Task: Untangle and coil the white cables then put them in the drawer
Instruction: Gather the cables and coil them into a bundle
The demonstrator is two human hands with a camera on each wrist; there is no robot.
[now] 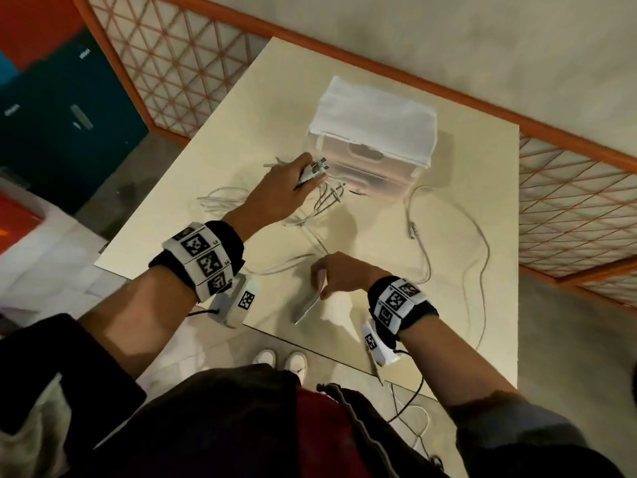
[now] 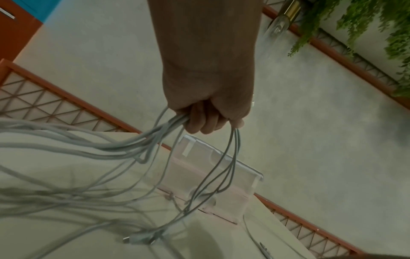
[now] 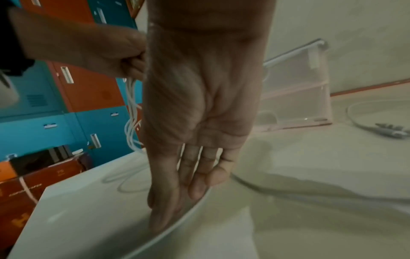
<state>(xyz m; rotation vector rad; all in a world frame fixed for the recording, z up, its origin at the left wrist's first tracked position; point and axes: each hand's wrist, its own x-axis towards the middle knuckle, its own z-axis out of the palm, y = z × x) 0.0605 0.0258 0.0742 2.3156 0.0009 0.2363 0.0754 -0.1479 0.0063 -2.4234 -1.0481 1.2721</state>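
My left hand (image 1: 308,177) (image 2: 204,122) grips a bunch of white cables (image 1: 324,200) (image 2: 133,149) near their plug ends, lifted just in front of the translucent drawer unit (image 1: 372,143) (image 2: 213,175) (image 3: 299,91). The strands hang tangled down to the beige table (image 1: 379,326). Nearer me, my right hand (image 1: 320,288) (image 3: 182,201) points its fingers down and pinches one white cable (image 1: 306,307) (image 3: 177,226) against the tabletop. A separate white cable (image 1: 482,243) with a plug (image 1: 412,231) (image 3: 392,131) lies loose on the right.
Both drawers of the unit look closed, and a white cloth (image 1: 375,101) covers its top. An orange lattice fence (image 1: 568,201) runs behind and right of the table. Blue and orange lockers (image 1: 69,132) stand at the left. A thin cable (image 1: 413,419) hangs off the near table edge.
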